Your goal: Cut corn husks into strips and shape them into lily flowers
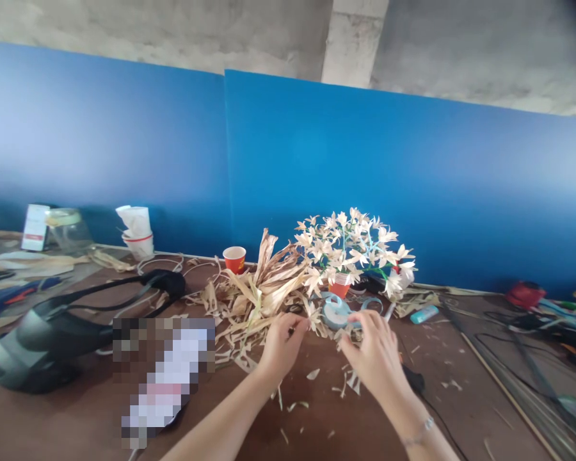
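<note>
My left hand (281, 342) is closed in a pinch on a small pale flower made of dried husk (312, 314), just in front of the pile of dried corn husks (254, 288). My right hand (372, 352) hovers beside it with fingers curled, pinching what looks like a thin husk strip near a roll of light blue tape (336, 312). Behind both hands stands a bouquet of husk flowers (352, 246) on blue stems in a red paper cup (339, 286). Husk scraps litter the brown table (345, 422) below my hands.
A grey bag with black straps (52, 333) lies at the left, next to a blurred-out object (166, 378). A red paper cup (234, 258), stacked white cups (137, 234) and a jar (70, 230) stand along the blue wall. Cables and tools (547, 326) crowd the right side.
</note>
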The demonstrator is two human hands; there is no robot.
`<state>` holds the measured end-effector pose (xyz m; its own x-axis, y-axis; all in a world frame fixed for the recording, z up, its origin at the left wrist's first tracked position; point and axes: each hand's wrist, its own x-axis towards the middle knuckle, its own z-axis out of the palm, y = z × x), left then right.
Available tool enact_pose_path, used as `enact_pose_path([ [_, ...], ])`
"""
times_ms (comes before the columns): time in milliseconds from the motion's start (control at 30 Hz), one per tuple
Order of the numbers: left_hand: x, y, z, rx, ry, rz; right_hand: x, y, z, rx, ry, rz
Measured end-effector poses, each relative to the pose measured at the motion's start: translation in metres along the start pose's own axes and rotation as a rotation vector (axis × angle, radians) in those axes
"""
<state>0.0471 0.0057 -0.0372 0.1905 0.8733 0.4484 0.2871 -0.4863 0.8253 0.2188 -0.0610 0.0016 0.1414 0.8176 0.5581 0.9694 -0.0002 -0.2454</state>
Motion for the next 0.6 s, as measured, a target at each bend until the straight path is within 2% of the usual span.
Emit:
enact_pose_path([
  [133,0.002,-0.002,0.002,-0.184,-0.017,-0.128,-0.014,0.046,-0.010,-0.316,-0.287,0.326],
  [233,0.002,-0.002,0.003,-0.228,-0.037,-0.141,-0.024,0.066,-0.010,-0.376,-0.441,0.422],
  [367,0.001,-0.002,0.003,-0.274,-0.056,-0.165,-0.029,0.074,-0.003,-0.352,-0.454,0.329],
  [467,0.002,-0.004,0.004,-0.303,-0.058,-0.207,-0.026,0.075,-0.005,-0.371,-0.429,0.321],
  [533,0.003,-0.005,0.004,-0.338,-0.054,-0.232,-0.022,0.073,-0.009,-0.337,-0.368,0.322],
  [600,0.003,-0.006,0.005,-0.362,-0.050,-0.239,-0.019,0.066,-0.014,-0.213,-0.276,0.264],
])
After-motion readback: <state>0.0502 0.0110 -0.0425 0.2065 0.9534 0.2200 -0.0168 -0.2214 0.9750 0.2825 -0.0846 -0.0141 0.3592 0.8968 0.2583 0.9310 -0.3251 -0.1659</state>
